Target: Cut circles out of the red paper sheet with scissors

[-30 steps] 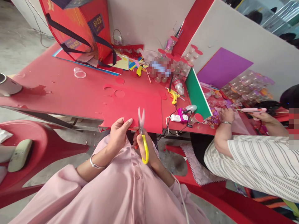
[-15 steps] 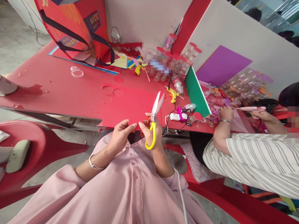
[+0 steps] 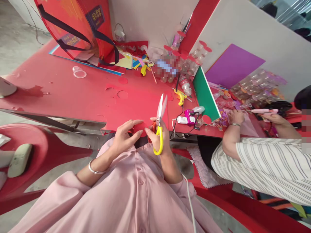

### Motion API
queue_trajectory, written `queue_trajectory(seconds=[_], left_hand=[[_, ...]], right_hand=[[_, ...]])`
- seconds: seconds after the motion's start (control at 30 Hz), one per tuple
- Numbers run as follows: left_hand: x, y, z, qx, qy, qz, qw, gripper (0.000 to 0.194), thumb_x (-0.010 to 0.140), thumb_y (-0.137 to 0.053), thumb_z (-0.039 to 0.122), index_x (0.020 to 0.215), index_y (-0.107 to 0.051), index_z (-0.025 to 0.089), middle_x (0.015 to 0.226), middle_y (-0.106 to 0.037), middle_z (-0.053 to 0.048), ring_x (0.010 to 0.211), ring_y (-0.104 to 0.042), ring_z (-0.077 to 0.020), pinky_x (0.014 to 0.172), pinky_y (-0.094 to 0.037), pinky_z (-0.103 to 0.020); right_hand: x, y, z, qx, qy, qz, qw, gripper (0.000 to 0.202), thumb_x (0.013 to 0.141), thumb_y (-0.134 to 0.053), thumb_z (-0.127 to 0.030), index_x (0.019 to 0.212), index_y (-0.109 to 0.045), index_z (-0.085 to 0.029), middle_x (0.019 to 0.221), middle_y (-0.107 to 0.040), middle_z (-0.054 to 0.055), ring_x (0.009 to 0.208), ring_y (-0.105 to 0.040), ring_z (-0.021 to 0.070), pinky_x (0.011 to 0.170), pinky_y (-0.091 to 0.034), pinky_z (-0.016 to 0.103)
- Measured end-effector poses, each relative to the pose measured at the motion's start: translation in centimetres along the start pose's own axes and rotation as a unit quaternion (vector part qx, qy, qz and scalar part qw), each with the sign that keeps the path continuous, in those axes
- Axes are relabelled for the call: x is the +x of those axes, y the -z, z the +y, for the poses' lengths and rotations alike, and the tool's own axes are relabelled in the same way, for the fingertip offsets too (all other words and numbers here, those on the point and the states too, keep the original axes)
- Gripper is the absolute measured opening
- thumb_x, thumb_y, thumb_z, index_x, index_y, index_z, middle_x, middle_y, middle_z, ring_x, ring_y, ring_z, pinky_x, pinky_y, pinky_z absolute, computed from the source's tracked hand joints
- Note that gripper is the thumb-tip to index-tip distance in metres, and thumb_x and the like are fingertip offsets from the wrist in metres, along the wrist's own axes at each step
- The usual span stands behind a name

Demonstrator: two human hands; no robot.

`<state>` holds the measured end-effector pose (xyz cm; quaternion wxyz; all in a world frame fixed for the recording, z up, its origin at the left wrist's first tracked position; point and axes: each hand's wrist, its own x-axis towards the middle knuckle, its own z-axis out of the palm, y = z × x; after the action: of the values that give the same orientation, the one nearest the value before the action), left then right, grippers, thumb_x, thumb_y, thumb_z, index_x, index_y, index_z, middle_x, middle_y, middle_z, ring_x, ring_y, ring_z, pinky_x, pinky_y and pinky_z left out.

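Note:
Low over the table's front edge, a round red paper disc (image 3: 140,129) is held between my two hands. My left hand (image 3: 126,135) grips its left side, thumb and forefinger at the rim. On the other side, the thumb of my right hand (image 3: 161,139) presses on the disc's edge. That same hand holds a pair of scissors (image 3: 159,121), blades apart and pointing away from me; one handle loop is yellow, and orange-red shows on the other side. Beyond lies a large red sheet (image 3: 138,105) with round cut-outs along its left part.
A yellow glue gun (image 3: 180,96) with a cord lies right of the sheet, near a magenta plug block (image 3: 190,117). Clear cups (image 3: 186,66) with red tops stand behind. A green divider (image 3: 206,94) separates a co-worker (image 3: 262,158) holding a pink glue gun (image 3: 264,111).
My left hand's fingers have spread from a tight pinch to the disc's rim, and the disc now shows its flat face. The scissors stay in my right hand.

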<state>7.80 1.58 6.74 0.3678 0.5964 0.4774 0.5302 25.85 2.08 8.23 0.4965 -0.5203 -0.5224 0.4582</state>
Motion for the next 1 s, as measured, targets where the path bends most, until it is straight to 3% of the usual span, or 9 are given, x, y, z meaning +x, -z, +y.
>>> queue_trajectory(seconds=[0.13, 0.3, 0.47, 0.6, 0.8, 1.0], left_hand=[[-0.5, -0.2, -1.0, -0.064, 0.061, 0.023, 0.996, 0.040, 0.091, -0.090, 0.038, 0.127, -0.088, 0.021, 0.106, -0.084, -0.009, 0.086, -0.074, -0.0197, 0.076, -0.061, -0.030], [-0.6, -1.1, -0.6, -0.160, 0.106, 0.058, 0.980, 0.041, 0.086, -0.096, 0.039, 0.122, -0.088, 0.021, 0.083, -0.077, -0.002, 0.068, -0.070, -0.0157, 0.065, -0.060, -0.027], [-0.2, -0.9, 0.1, -0.208, 0.138, 0.055, 0.967, 0.045, 0.078, -0.102, 0.040, 0.115, -0.090, 0.019, 0.076, -0.076, -0.002, 0.063, -0.070, -0.0155, 0.059, -0.059, -0.026], [-0.3, -0.9, 0.0, -0.201, 0.142, 0.063, 0.967, 0.044, 0.071, -0.106, 0.038, 0.109, -0.093, 0.019, 0.071, -0.075, 0.000, 0.059, -0.067, -0.0137, 0.057, -0.058, -0.025], [-0.4, -1.3, -0.1, -0.176, 0.114, 0.171, 0.963, 0.032, 0.071, -0.106, 0.040, 0.094, -0.093, 0.022, 0.084, -0.087, -0.005, 0.066, -0.076, -0.0175, 0.067, -0.068, -0.030], [-0.4, -1.0, -0.5, -0.140, 0.100, 0.169, 0.970, 0.031, 0.072, -0.105, 0.045, 0.090, -0.093, 0.022, 0.089, -0.089, -0.008, 0.073, -0.080, -0.0221, 0.073, -0.070, -0.035]], right_hand=[[0.1, 0.1, -0.2, 0.027, -0.024, 0.038, 0.999, 0.046, 0.084, -0.088, -0.035, 0.125, -0.067, -0.027, 0.081, -0.062, -0.006, 0.069, -0.062, 0.0153, 0.064, -0.057, 0.029], [-0.3, -0.1, -0.2, 0.049, -0.038, 0.046, 0.997, 0.044, 0.088, -0.085, -0.038, 0.127, -0.066, -0.030, 0.083, -0.061, -0.006, 0.063, -0.058, 0.0143, 0.056, -0.054, 0.028], [-0.2, 0.2, -0.4, 0.051, -0.059, 0.022, 0.997, 0.049, 0.087, -0.089, -0.042, 0.128, -0.066, -0.027, 0.082, -0.063, -0.006, 0.061, -0.060, 0.0141, 0.055, -0.054, 0.029], [0.5, 0.5, -0.6, 0.038, -0.051, 0.013, 0.998, 0.052, 0.084, -0.092, -0.042, 0.128, -0.067, -0.027, 0.083, -0.064, -0.006, 0.061, -0.060, 0.0136, 0.054, -0.053, 0.028], [0.4, -0.2, -0.2, 0.058, -0.057, 0.020, 0.997, 0.048, 0.087, -0.088, -0.040, 0.129, -0.066, -0.028, 0.082, -0.061, -0.007, 0.056, -0.057, 0.0122, 0.051, -0.053, 0.028], [0.3, 0.1, -0.4, 0.067, -0.059, -0.003, 0.996, 0.050, 0.086, -0.090, -0.041, 0.128, -0.066, -0.028, 0.086, -0.065, -0.005, 0.061, -0.061, 0.0131, 0.052, -0.054, 0.027]])
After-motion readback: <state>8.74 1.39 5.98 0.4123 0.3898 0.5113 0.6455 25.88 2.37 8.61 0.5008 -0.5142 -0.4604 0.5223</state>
